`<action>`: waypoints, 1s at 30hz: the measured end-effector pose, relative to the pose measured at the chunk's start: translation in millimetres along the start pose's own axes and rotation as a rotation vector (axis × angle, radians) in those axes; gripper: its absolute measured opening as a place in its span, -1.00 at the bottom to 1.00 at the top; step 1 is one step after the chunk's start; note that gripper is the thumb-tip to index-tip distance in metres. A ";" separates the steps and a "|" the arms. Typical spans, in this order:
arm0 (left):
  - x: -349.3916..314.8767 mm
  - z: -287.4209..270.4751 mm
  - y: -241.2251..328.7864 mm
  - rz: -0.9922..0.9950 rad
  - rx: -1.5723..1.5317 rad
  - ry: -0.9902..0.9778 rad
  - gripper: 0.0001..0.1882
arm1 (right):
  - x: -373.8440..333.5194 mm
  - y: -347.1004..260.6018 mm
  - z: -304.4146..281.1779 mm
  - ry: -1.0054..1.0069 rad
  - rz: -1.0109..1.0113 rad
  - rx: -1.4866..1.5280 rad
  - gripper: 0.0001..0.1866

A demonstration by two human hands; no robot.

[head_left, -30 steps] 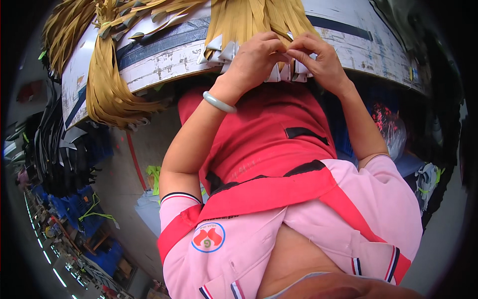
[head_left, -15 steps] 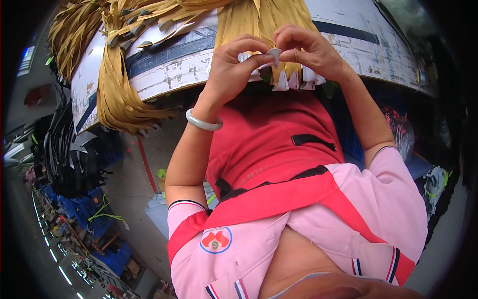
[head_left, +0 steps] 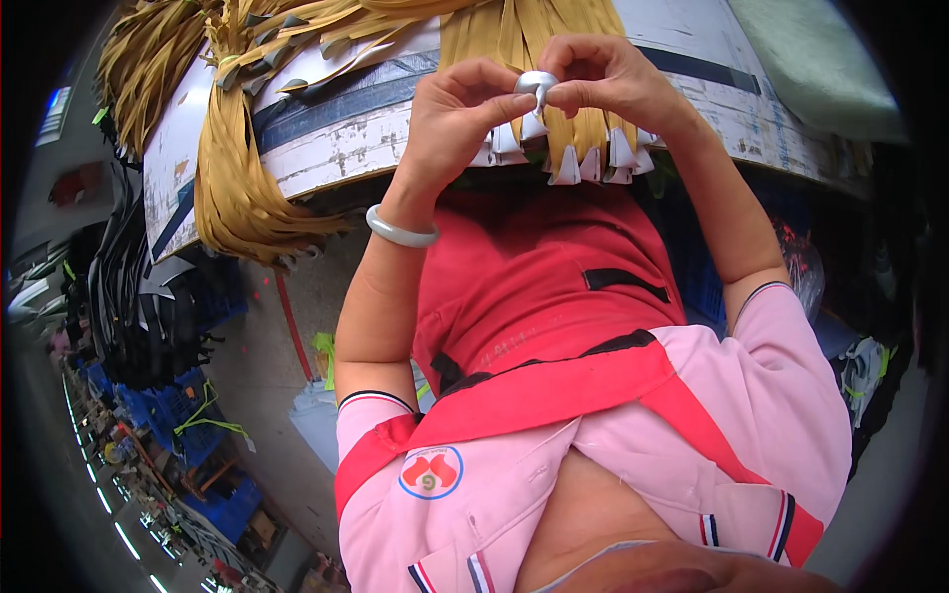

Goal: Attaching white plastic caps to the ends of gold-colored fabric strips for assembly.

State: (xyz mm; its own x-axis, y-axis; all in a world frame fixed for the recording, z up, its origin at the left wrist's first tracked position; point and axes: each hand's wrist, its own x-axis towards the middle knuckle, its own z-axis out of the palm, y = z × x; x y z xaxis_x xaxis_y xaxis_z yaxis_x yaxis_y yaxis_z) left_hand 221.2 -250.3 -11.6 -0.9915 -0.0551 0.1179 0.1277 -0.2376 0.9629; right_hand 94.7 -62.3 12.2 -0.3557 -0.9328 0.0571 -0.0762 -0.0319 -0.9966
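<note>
My left hand [head_left: 457, 111] and my right hand [head_left: 615, 85] meet above the near table edge, their thumbs and fingers pinched on a silvery grey tab [head_left: 537, 83]. The tab is curled over between the fingertips; whether it joins a strap underneath cannot be made out. Beneath my hands lie flat tan straps [head_left: 486, 40], side by side and running away from me. Several of them end in folded whitish tips [head_left: 591, 165] that hang over the table edge. A pale bangle [head_left: 399, 233] circles my left wrist.
The scuffed white table [head_left: 331, 163] carries dark tape bands. A tied tan strap bundle [head_left: 225, 163] droops over its left edge, with more straps behind. Clear plastic wrapping [head_left: 806, 74] lies at the far right. Black strips [head_left: 138, 287] and blue crates [head_left: 183, 420] stand at left.
Both hands have risen slightly, still pinching. The grey tab now shows a wider, curled shiny face. Clear plastic wrapping shows more at the far right.
</note>
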 end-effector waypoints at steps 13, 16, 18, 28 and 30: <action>-4.9 30.0 -23.9 0.539 0.851 0.318 -0.90 | 4.8 25.7 27.1 0.455 -0.169 -0.685 -0.87; -6.7 27.6 -21.8 0.391 0.506 0.314 -0.85 | 3.8 30.8 26.0 0.463 -0.242 -0.504 -0.92; -5.1 22.7 -8.5 0.251 0.199 0.298 -0.74 | 1.1 32.9 25.0 0.437 -0.276 -0.251 -0.94; -8.4 4.4 -2.3 0.446 0.825 0.067 -0.89 | -12.9 5.6 29.1 0.263 0.007 -0.219 -0.66; -13.5 10.8 -2.0 0.463 0.910 0.055 -0.92 | -13.8 4.1 34.4 0.252 0.019 -0.167 -0.65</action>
State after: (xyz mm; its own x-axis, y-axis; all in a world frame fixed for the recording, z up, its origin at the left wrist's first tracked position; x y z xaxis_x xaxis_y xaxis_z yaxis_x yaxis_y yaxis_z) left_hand 234.1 -238.6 -12.4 -0.8442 -0.0042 0.5359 0.4078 0.6438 0.6475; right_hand 131.3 -61.9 5.3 -0.5772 -0.8135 0.0720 -0.2116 0.0638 -0.9753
